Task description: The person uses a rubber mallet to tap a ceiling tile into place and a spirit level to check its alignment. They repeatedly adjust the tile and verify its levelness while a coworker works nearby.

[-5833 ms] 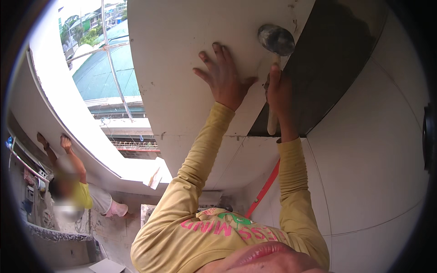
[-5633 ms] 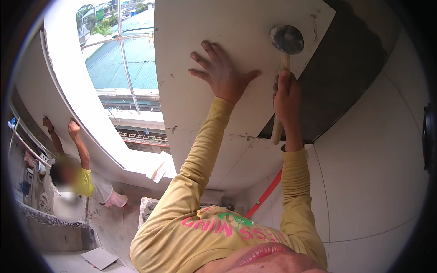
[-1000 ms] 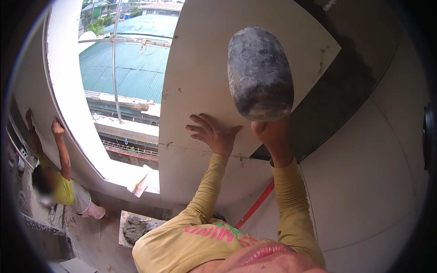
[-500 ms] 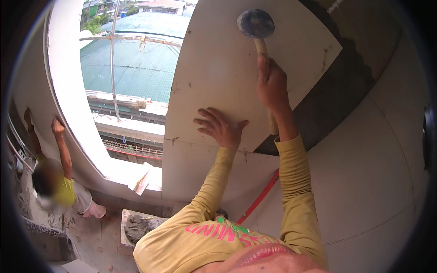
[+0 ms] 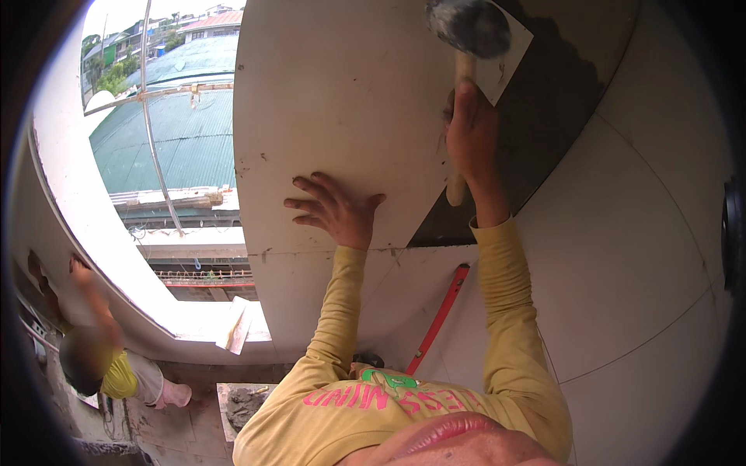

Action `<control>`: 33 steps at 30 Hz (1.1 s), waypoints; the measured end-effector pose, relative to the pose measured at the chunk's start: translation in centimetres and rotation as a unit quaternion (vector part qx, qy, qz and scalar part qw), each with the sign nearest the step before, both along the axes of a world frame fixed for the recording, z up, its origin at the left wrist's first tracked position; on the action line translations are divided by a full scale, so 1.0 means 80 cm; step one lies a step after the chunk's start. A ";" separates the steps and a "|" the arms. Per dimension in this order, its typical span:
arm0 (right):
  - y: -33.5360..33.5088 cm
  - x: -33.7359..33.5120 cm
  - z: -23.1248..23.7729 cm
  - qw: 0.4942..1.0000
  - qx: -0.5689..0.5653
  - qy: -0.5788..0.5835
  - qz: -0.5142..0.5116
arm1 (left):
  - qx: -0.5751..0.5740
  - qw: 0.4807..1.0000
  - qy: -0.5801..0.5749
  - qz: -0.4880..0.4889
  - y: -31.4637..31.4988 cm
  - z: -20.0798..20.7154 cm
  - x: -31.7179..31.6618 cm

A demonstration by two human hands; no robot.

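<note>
Pale wall panels (image 5: 633, 256) surround a bright window opening (image 5: 167, 132) on the left side of the room. The mallet (image 5: 472, 33), at the far right-centre, has a bulky, rounded dark-grey head, smeared whitish and slightly blurred, on a plain light-wood handle. The right hand (image 5: 474, 132) has its fingers wrapped around that handle; whether the head touches the large off-white tile (image 5: 326, 93) behind it, I cannot tell. The tile is smooth, with small dark specks and scuffs. The left hand (image 5: 338, 211) lies against it, fingers spread, grasping nothing. Right of the tile runs a dark-grey strip (image 5: 544, 109). Nearer, a red level (image 5: 439, 322) leans diagonally between the forearms; at near left, a co-worker in a yellow shirt (image 5: 119, 379) reaches up.
</note>
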State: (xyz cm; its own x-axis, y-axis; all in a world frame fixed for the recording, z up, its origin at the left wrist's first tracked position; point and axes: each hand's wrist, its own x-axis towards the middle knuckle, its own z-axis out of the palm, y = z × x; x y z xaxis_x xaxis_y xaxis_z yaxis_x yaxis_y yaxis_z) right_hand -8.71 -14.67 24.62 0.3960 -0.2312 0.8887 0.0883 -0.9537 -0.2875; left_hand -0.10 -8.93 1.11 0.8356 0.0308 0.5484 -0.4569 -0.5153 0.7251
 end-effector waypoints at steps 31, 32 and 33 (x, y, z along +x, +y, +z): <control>-0.043 -0.034 -0.055 0.991 0.130 0.031 -0.005 | 0.104 0.933 -0.330 0.094 0.008 0.183 0.038; -0.047 -0.033 -0.057 0.995 0.094 0.019 -0.008 | 0.106 0.933 -0.330 0.098 0.006 0.183 0.040; -0.050 -0.033 -0.060 0.998 0.037 -0.050 0.002 | 0.111 0.933 -0.327 0.098 0.006 0.182 0.040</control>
